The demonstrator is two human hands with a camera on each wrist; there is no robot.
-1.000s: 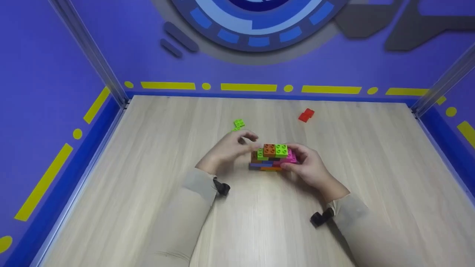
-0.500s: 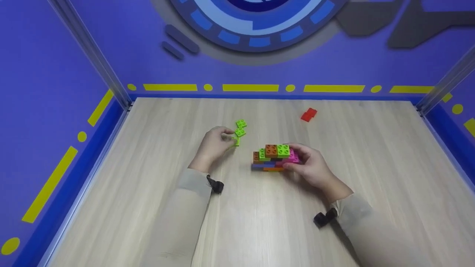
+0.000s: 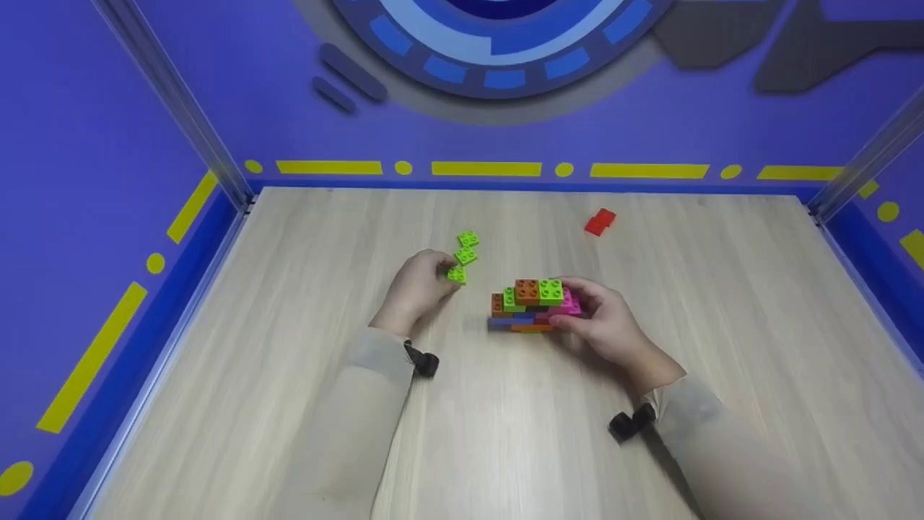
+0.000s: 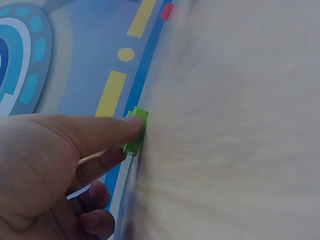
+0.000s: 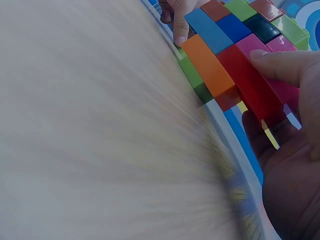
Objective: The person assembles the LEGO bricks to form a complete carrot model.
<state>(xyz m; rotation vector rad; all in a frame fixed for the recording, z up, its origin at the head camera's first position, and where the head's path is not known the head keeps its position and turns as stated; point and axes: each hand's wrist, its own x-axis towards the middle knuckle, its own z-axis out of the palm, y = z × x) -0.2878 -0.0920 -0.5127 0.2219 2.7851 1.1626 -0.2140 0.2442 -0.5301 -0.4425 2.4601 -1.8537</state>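
Observation:
My left hand (image 3: pixel 415 289) is over the left-middle of the table. Its thumb and index finger pinch a lime green building brick (image 4: pixel 135 145) by its sides, the nearest of a short row in the head view. My right hand (image 3: pixel 606 325) grips the right end of a stepped wall of coloured building bricks (image 3: pixel 529 292), thumb on the near face. Orange and lime green bricks top this wall; pink, red, blue and dark ones show in the right wrist view. There the right thumb lies across a pink brick (image 5: pixel 250 46), and fingers curl behind the wall.
Two loose lime green bricks, a middle one (image 3: pixel 465 256) and a far one (image 3: pixel 468 238), lie just beyond the left fingertips. Red bricks (image 3: pixel 600 222) lie together at the back right of the wooden table (image 3: pixel 325 231). Blue-purple panels (image 3: pixel 498 133) enclose its back and sides.
From beside the brick wall, my left hand has moved left to the green bricks and now pinches the nearest one, which has turned slightly. My right hand keeps its grip.

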